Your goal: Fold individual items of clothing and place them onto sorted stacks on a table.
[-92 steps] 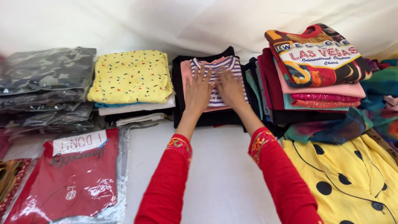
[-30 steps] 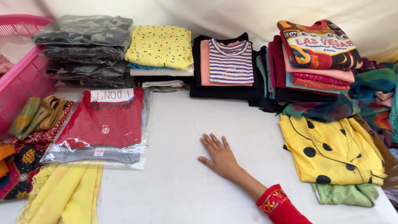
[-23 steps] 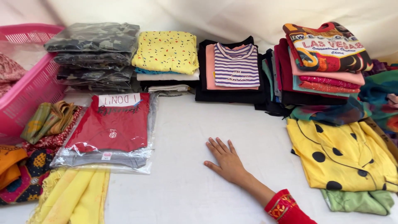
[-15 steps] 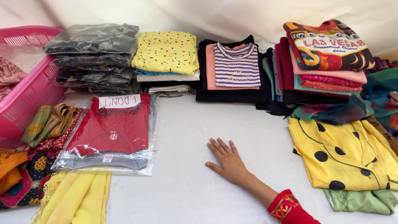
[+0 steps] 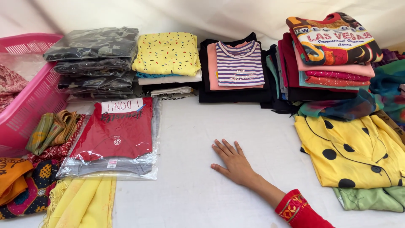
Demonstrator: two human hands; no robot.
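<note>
Bench (image 5: 190,126): 1 hand (image 5: 234,162) flat at centre front, touching no garment. Left of it, bagged shirt (image 5: 112,135); scarf (image 5: 84,202) in front of that. Basket (image 5: 29,101) at far left edge. Back row, left to right: bagged stack (image 5: 93,59), speckled stack (image 5: 166,57), striped top (image 5: 238,63) on a dark pile, tall stack (image 5: 333,55). Dotted garment (image 5: 354,152) right of the hand, in front of the tall stack.
</note>
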